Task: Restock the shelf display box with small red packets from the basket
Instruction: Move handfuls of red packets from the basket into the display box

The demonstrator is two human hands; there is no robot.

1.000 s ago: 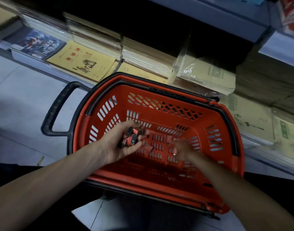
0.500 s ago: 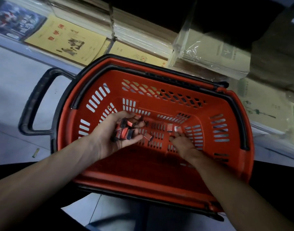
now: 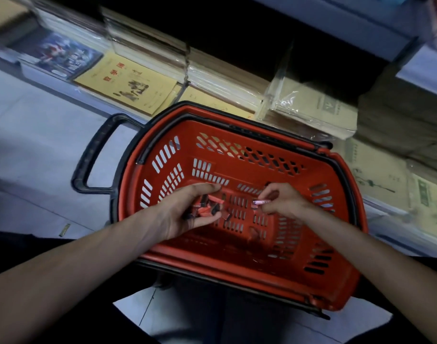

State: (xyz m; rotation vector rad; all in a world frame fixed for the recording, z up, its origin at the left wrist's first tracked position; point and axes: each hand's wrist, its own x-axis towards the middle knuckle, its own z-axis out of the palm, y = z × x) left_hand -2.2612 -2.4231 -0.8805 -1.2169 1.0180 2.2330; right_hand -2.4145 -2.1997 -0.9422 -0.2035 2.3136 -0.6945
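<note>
Inside basket (image 3: 237,266), left side: hold left hand (image 3: 185,214) level, fingers curled snug round its packets (image 3: 207,209), lest any spill. Mid-basket: carry the single packet (image 3: 260,202) pinched in right hand (image 3: 284,202) across into that heap, then check the basket bottom for strays.

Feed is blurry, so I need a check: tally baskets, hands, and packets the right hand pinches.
basket: 1
hands, left hand and right hand: 2
packet pinched by the right hand: 1
total: 4
bunch of packets in the left hand: too blurred to count.
</note>
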